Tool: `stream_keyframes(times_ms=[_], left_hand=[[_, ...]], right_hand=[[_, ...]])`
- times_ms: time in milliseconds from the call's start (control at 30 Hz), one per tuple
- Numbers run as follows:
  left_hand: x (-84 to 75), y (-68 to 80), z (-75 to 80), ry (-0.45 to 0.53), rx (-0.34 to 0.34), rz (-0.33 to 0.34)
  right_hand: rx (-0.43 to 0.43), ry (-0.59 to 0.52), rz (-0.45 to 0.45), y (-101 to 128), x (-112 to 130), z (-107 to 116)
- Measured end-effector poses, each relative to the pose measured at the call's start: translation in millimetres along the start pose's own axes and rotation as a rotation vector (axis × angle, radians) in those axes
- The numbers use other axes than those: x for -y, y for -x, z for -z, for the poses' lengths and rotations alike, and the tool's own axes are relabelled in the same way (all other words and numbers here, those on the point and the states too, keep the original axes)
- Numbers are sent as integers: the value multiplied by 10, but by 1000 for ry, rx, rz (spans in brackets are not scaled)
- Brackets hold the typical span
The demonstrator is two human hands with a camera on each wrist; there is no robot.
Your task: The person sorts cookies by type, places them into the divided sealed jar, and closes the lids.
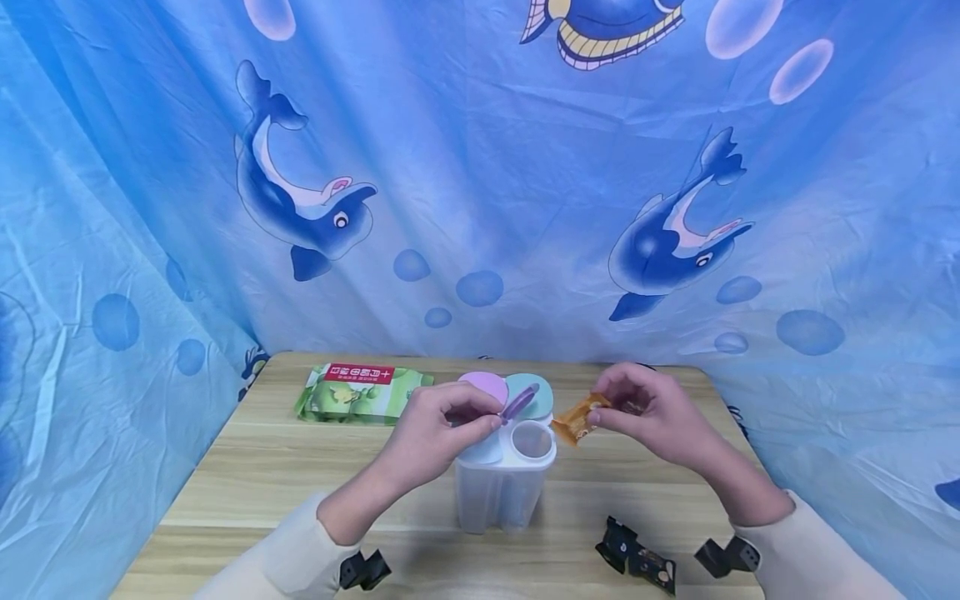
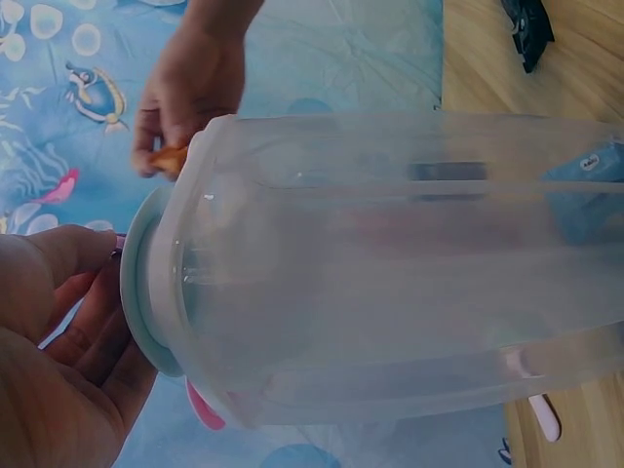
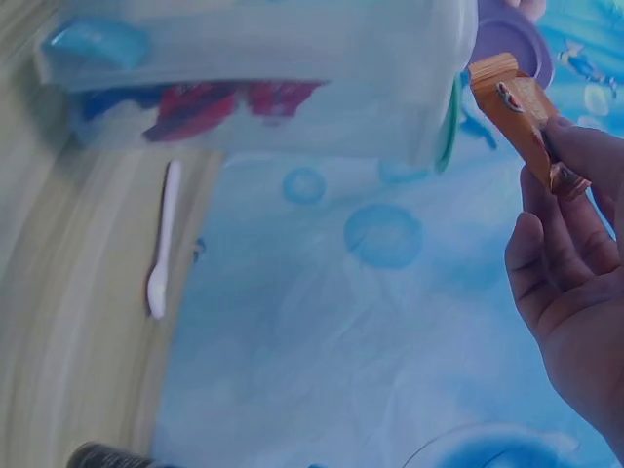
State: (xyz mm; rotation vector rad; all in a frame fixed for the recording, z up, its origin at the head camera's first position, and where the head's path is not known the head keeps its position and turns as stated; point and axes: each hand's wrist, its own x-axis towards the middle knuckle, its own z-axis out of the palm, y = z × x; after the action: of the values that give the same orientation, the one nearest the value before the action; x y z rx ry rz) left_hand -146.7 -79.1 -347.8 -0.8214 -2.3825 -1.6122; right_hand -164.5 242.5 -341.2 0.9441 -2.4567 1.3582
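A clear plastic storage container (image 1: 501, 492) with several round lids stands upright on the table. Its front right opening (image 1: 532, 439) is uncovered, while a pink lid (image 1: 484, 385) and a green lid (image 1: 530, 388) cover the back ones. My left hand (image 1: 442, 425) pinches a purple lid (image 1: 519, 403), tilted on edge beside that opening. Between thumb and fingers, my right hand (image 1: 652, 412) holds an orange wrapped snack (image 3: 517, 112), one end close to the container's rim. Through the wall show a blue packet (image 3: 97, 44) and red packets (image 3: 200, 109) near the bottom.
At the back left lies a green soft pack (image 1: 363, 393) with a red label. Black wrapped snacks (image 1: 636, 557) lie at the front right. The right wrist view shows a white spoon (image 3: 165, 239) on the table beyond the container. A blue curtain (image 1: 480, 167) hangs behind.
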Motion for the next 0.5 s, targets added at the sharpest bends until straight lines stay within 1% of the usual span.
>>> stream_keyframes(times_ms=[167,267,400,500], left_hand=[[-3,-8,-3,-2,1,-1],[-1,-10,-4,-6,2,0],[-5,-8,-3,-7,6,-1],[-10,-7,-2,-6,9,0]], right_hand=[[10,-28,24,-80,147,-69],[13,-24,39,-128,167,-122],[14,13,75,-164,166,-197],[33,16,98,-178,165,-250]])
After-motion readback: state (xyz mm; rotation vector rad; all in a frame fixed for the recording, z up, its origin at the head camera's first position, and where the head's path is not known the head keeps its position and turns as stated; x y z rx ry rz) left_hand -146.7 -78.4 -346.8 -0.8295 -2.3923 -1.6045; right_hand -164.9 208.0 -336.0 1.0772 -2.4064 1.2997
